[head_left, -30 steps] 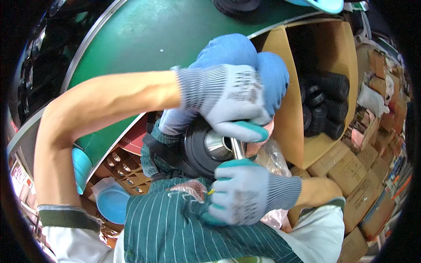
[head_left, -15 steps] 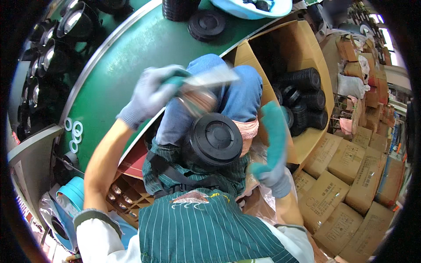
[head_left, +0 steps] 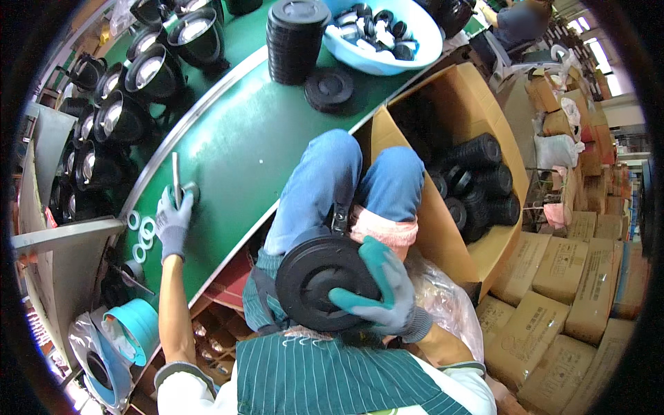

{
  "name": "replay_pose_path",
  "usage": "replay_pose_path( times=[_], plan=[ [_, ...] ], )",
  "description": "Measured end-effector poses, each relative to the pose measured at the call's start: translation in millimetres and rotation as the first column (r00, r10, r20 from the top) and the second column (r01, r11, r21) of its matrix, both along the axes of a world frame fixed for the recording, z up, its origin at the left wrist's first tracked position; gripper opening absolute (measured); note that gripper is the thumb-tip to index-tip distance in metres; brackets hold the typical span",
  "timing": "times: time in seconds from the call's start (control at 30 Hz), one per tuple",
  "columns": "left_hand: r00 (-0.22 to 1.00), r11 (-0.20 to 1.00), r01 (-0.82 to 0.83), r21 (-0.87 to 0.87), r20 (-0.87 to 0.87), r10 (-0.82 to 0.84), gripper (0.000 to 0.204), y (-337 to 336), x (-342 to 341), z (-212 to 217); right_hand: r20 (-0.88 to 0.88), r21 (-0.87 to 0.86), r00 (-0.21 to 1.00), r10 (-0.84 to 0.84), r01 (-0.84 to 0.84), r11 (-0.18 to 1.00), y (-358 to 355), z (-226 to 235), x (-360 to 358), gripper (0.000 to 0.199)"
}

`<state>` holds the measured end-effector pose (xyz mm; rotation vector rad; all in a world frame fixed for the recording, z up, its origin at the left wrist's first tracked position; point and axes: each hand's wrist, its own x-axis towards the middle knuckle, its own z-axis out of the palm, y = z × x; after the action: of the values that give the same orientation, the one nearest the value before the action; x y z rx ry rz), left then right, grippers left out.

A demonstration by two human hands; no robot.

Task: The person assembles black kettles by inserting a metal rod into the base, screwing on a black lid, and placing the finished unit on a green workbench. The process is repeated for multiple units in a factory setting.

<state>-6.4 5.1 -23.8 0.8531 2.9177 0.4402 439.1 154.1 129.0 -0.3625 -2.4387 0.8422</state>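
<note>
A: Right hand (head_left: 384,294) first. Gloved fingers are curled over the rim of a black disc (head_left: 318,283), thumb across its face. A closed grip, disc firmly held.

B: And where's that disc sitting?

A: On the lap, against the apron (head_left: 332,377), just below the jeans (head_left: 332,187). It stands tilted, face up toward the camera, off the table.

B: Left hand?

A: Left hand (head_left: 171,220) is stretched out to the green table (head_left: 256,138), near its front edge. The fingers are wrapped round a thin metal rod (head_left: 176,178), which stands nearly upright out of the fist. There's a small round metal piece (head_left: 190,190) touching the glove, but I can't tell whether the hand holds it too.

B: What's around that hand?

A: White rings (head_left: 140,235), several, lying on the table just beside the wrist, toward the left end. Past the table's far edge, a row of black pots (head_left: 149,72) with shiny insides.

B: Further out?

A: At the table's far right, a stack of black lids (head_left: 297,38), one lid (head_left: 329,88) flat beside it, and a pale blue basin (head_left: 415,52) full of small black parts. Right of the knees, an open carton (head_left: 477,117) holding black ribbed pieces (head_left: 477,187). Closed boxes (head_left: 560,277) piled at the right, a blue tub (head_left: 131,332) low on the left.
</note>
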Motion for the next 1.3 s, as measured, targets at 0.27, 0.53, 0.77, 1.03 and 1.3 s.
replay_pose_path(
  times=[0.27, 0.53, 0.77, 1.03, 1.3],
  plan=[
    [0.63, 0.489, 0.749, 0.447, -0.251, -0.735, 0.069, 15.4, 96.5, 90.6, -0.162, -0.963, 0.874, -0.458, -0.038, 0.267, 71.4, -38.3, -81.1, 0.056],
    [0.811, 0.57, 0.576, 0.586, -0.323, -0.488, 0.064, 105.0, 37.8, 157.1, -0.032, -0.881, 0.967, -0.253, -0.146, -0.45, 114.7, -81.3, -199.5, 0.061],
    [0.746, 0.608, 0.61, 0.508, -0.628, -0.224, 0.066, 268.2, -38.5, 233.5, -0.26, -0.872, 0.963, -0.078, -0.268, -0.41, 108.8, -119.9, -142.6, 0.068],
    [0.873, 0.861, 0.477, 0.177, -0.207, -0.441, 0.063, 495.4, -133.9, 175.4, -0.294, -0.897, 0.954, -0.063, -0.298, -0.326, 110.8, -126.5, -156.0, 0.064],
    [0.851, 0.968, 0.239, 0.075, -0.495, -0.172, 0.065, 507.4, -175.2, 142.6, -0.353, -0.792, 0.929, -0.108, -0.358, -0.494, 113.2, -138.0, -149.8, 0.092]
  ],
)
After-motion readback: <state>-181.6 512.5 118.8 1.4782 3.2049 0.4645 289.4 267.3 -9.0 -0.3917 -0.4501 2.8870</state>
